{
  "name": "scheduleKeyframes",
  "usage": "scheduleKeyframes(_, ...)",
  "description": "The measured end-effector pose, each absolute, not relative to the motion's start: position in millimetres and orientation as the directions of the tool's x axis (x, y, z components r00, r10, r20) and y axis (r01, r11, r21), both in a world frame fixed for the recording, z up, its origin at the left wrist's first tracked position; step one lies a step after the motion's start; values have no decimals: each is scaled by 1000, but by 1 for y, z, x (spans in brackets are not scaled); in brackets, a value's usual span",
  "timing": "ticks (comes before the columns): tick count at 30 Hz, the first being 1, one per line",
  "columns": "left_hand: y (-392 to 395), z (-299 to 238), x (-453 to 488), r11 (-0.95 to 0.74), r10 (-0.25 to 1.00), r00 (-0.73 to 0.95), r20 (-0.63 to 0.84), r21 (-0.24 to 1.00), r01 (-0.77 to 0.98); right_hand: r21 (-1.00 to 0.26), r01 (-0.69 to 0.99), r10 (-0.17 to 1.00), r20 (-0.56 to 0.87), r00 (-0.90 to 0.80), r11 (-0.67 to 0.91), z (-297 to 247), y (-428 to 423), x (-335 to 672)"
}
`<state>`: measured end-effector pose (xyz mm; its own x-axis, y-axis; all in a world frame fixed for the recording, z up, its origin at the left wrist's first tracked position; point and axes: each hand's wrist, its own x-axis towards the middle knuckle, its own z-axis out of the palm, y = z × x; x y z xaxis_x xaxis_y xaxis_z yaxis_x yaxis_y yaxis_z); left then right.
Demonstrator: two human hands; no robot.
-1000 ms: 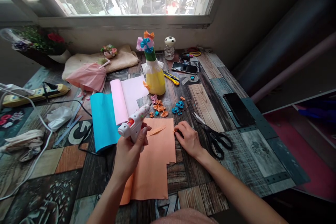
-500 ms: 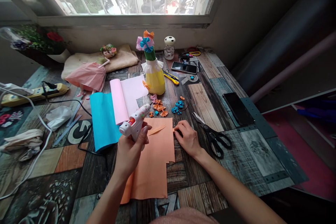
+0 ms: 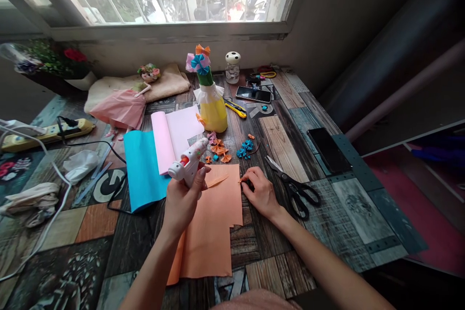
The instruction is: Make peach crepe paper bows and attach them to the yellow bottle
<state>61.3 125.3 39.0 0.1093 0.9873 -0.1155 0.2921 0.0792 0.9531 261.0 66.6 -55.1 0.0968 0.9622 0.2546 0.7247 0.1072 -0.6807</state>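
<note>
My left hand [image 3: 181, 201] is closed round a white glue gun [image 3: 189, 161], held above the near left part of an orange paper sheet [image 3: 214, 227] with its nozzle pointing away to the upper right. My right hand [image 3: 262, 193] rests on the table at the sheet's right edge, fingers pinched on a small orange paper piece [image 3: 241, 180]. A thin folded orange strip [image 3: 217, 181] lies on the sheet between my hands.
Scissors [image 3: 296, 189] lie just right of my right hand. Small orange and blue paper bows [image 3: 232, 149], a yellow bottle with paper flowers [image 3: 211, 101], blue paper [image 3: 143, 167], pink paper [image 3: 174, 135], two phones, a doll [image 3: 123, 104] and a power strip [image 3: 47, 131] are around.
The glue gun in my left hand has shifted slightly up and to the right. My right hand stays at the sheet's edge.
</note>
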Motion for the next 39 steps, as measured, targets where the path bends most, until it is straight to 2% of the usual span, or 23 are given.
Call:
scheduleKeyframes(10,125,39,66,78,987,113,-110,963,259,-619,783,969,222,105,57,-55,71,255)
scheduleKeyframes(16,130,38,67,77,989,98,-108,958,278,-691,719,967,229,114,79,-51,72,257)
scheduleKeyframes(20,144,36,71,-6,995,97,-21,963,268,-774,618,952,275,138,134,-32,84,267)
scheduleKeyframes(23,161,35,78,-113,993,65,97,943,312,-776,591,926,355,125,218,-9,109,278)
scheduleKeyframes(27,181,42,93,-259,960,29,278,847,464,-739,601,889,446,99,304,17,154,290)
scheduleKeyframes(33,199,52,113,-430,847,83,524,586,687,-713,612,865,494,92,342,26,196,296)
scheduleKeyframes(39,218,46,124,-460,817,131,561,499,734,-710,606,858,507,84,360,28,203,296)
